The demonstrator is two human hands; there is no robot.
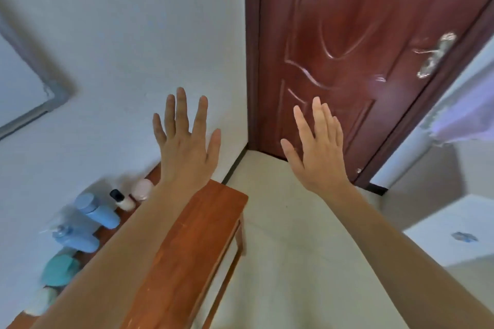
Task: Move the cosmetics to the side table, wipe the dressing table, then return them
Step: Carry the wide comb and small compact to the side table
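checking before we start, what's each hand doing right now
Left hand: open, fingers spread, holding nothing.
Right hand: open, fingers straight, holding nothing.

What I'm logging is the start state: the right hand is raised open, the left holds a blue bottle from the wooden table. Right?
No. The head view shows the left hand raised open too, holding nothing; the blue bottles stand on the wooden table. The right hand is raised open.
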